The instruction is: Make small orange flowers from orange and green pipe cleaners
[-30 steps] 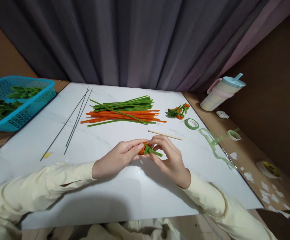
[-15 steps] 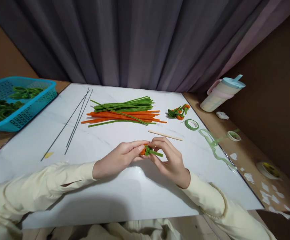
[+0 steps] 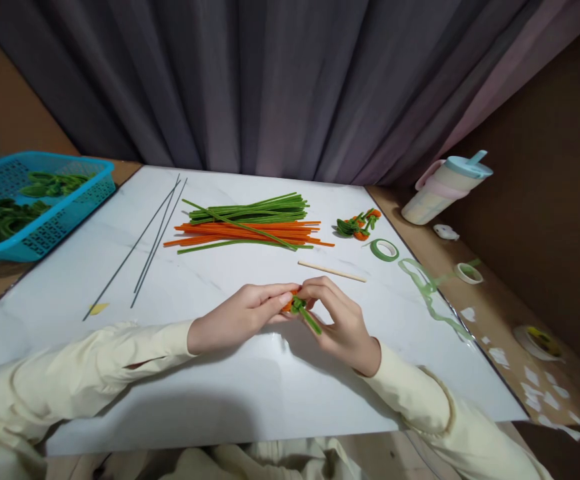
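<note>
Fingertips of left hand point(image 3: 240, 319) and right hand point(image 3: 337, 317) pinch orange-green pipe-cleaner piece point(image 3: 297, 307) between both grips.

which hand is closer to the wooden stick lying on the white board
Right. The right hand sits just below the wooden stick, its knuckles close under it but apart from it. The left hand lies further off to the stick's lower left.

White board point(image 3: 220, 373): pipe cleaners point(image 3: 247, 227), wires point(image 3: 153, 243), wooden stick point(image 3: 332, 271), tape roll point(image 3: 383, 249).
</note>
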Demonstrator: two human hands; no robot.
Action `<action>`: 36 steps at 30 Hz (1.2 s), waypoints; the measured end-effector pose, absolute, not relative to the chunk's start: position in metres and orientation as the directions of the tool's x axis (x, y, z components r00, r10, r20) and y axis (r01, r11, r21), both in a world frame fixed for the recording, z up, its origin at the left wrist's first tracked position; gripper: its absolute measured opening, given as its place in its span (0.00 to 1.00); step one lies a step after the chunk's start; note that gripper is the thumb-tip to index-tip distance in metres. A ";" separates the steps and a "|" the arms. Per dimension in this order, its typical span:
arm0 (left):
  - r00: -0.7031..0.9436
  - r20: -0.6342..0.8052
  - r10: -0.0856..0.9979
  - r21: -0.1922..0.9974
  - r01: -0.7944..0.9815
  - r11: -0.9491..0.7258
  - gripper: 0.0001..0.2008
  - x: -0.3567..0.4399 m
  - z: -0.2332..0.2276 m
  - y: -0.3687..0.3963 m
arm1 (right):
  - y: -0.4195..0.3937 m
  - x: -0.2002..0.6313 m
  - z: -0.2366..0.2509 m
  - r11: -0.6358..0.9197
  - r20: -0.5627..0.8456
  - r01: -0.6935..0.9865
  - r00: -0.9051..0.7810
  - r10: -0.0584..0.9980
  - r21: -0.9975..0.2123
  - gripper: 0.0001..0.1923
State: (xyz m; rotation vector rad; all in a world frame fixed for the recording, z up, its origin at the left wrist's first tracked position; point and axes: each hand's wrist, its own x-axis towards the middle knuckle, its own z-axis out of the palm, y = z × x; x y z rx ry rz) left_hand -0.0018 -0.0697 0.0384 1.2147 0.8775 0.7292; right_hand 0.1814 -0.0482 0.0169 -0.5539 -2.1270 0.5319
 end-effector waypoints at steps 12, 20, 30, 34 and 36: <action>0.480 -0.195 0.855 0.948 -0.130 0.290 0.15 -0.003 0.036 -0.066 | -0.040 0.194 0.029 0.855 0.589 0.184 -0.654 0.475 -0.486 0.06; 0.493 -0.178 0.852 0.979 0.005 0.202 0.12 -0.007 0.024 -0.063 | -0.036 0.199 0.032 0.827 0.259 0.335 -0.838 0.481 -0.452 0.06; 0.570 -0.005 0.821 0.960 0.233 -0.156 0.13 -0.010 0.007 -0.069 | -0.038 0.197 0.026 0.875 0.140 0.385 -0.888 0.438 -0.293 0.06; 0.546 0.039 0.837 0.954 0.228 -0.193 0.11 -0.012 0.003 -0.070 | -0.039 0.194 0.022 0.901 0.179 0.364 -0.895 0.409 -0.237 0.08; 0.545 0.052 0.837 0.956 0.215 -0.200 0.11 -0.013 0.002 -0.069 | -0.039 0.194 0.019 0.913 0.215 0.348 -0.895 0.391 -0.212 0.07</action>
